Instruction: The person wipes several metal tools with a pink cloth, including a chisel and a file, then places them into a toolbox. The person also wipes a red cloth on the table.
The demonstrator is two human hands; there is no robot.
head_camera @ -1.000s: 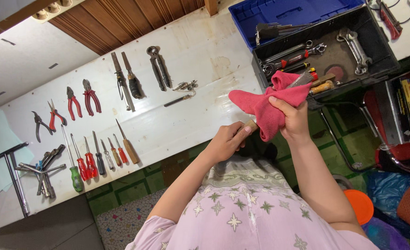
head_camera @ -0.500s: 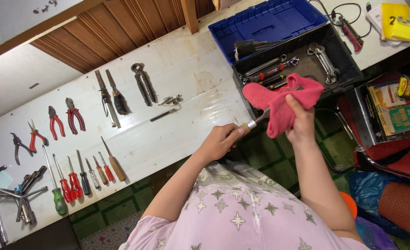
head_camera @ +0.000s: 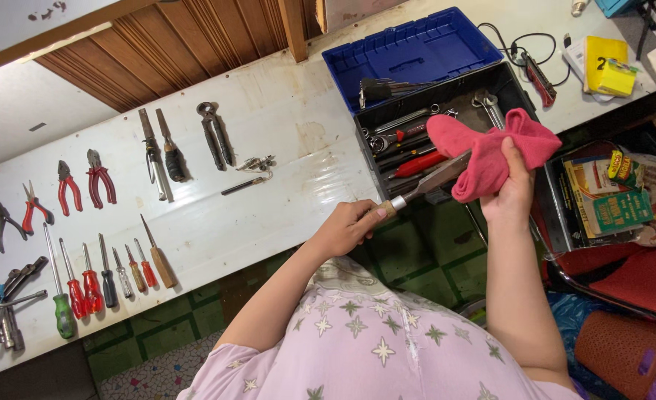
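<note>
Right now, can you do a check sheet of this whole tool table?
Surface: white workbench, stained, tools laid in rows.
Job's things: chisel-like tool; pink cloth wrapped round its blade.
Clutter: pliers, screwdrivers, pincers, open blue-lidded toolbox holding wrenches.
Hands: left hand grips the handle; right hand holds the cloth.
Cables: black cable behind the toolbox.
Surroundings: green tiled floor, red chair, packets.
</note>
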